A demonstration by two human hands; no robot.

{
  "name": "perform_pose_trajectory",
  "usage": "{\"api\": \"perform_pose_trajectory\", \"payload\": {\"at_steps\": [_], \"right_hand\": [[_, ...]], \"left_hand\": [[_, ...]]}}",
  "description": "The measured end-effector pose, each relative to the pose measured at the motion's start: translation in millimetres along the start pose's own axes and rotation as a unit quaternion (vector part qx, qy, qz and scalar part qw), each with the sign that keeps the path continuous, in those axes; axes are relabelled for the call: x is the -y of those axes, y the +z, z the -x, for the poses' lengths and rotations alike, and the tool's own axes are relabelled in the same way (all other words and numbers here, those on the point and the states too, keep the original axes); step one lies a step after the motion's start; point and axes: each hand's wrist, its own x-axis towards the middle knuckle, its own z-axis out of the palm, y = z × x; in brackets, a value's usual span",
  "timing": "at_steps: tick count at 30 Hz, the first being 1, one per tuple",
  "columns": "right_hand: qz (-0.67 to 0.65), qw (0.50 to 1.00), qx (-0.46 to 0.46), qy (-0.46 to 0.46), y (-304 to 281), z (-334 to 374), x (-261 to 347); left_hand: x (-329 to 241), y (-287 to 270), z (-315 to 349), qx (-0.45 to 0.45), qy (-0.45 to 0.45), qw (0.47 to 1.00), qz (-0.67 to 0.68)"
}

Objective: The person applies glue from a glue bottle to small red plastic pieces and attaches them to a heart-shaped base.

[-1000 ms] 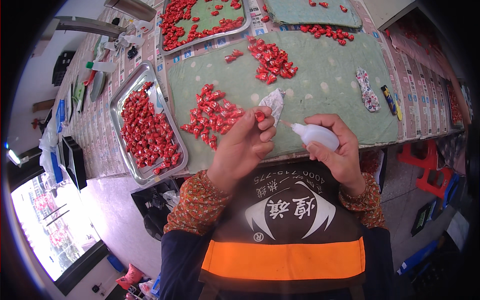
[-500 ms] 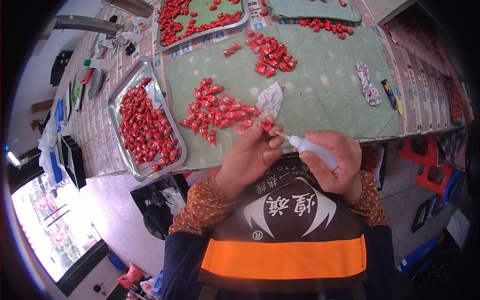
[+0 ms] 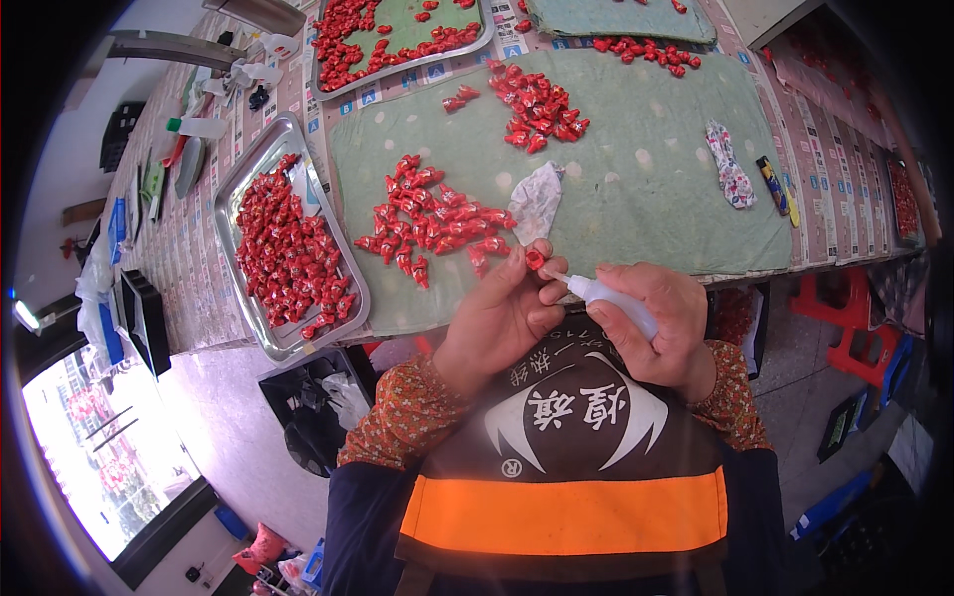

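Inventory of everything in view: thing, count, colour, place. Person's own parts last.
Squeeze bottle: one, whitish, in right hand
Held piece: one, red, at left hand's fingertips
Loose pieces: many, red, piled on mat
Mat: one, green, on table
Table: one, pinkish patterned
Metal trays: at least two, silver, left and top, holding red pieces
Crumpled cloth: one, white, mid-mat
Floral cloth: one, multicoloured, mat's right
Capped bottle: one, whitish, green cap, table's left
Stools: at least one, red, floor right
Smaller clutter: uncountable
Apron: one, brown, orange band, on torso
Sleeves: two, orange floral, forearms
Hands: two, bare, centre
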Motion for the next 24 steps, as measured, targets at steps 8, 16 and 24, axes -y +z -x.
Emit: {"api": "perform_pose_trajectory", "payload": {"at_steps": [8, 16, 24], "right_hand": [[0.004, 1.0, -0.014, -0.003, 2.5, 2.4, -2.5], [0.013, 1.0, -0.01, 0.005, 3.0, 4.3, -3.6], [0.035, 0.999, -0.015, -0.006, 3.6, 4.8, -4.5]], "left_hand": [[2.2, -3.5, 1.2, -0.006, -0.001, 1.0, -0.015], [2.9, -3.0, 2.7, -0.011, 0.0, 1.0, -0.016], [4.3, -1.8, 3.6, -0.033, 0.005, 0.999, -0.024]]}}
